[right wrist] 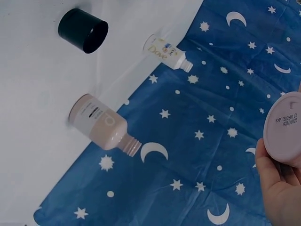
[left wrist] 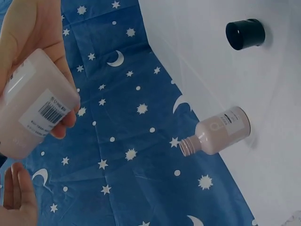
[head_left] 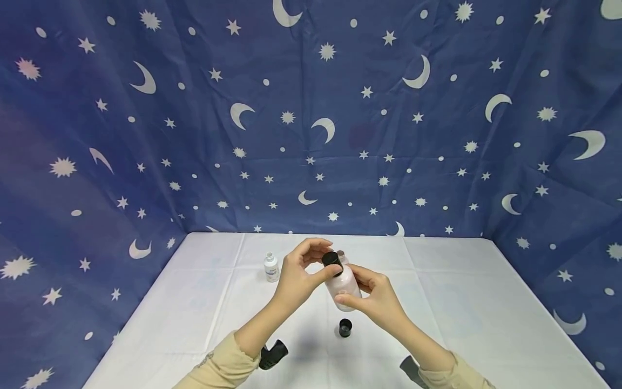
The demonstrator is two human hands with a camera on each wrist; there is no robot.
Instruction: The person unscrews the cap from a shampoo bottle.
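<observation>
In the head view my right hand (head_left: 376, 294) grips a pale pink bottle (head_left: 344, 289) by its body, tilted above the table. My left hand (head_left: 303, 273) has its thumb and fingers at the black cap (head_left: 331, 259) on the bottle's neck, pinching it. The left wrist view shows a barcode label on this bottle's side; its base with a printed date faces the right wrist view. Behind the held bottle stands a second pink bottle (left wrist: 225, 129) with a bare threaded neck, mostly hidden in the head view.
A small white Dove bottle (head_left: 271, 267), uncapped, stands farther left on the white-covered table (head_left: 194, 302). A loose black cap (head_left: 345, 327) lies nearer me, below the hands. Black devices (head_left: 273, 355) sit by the forearms. A blue star-and-moon curtain (head_left: 311, 108) encloses the table.
</observation>
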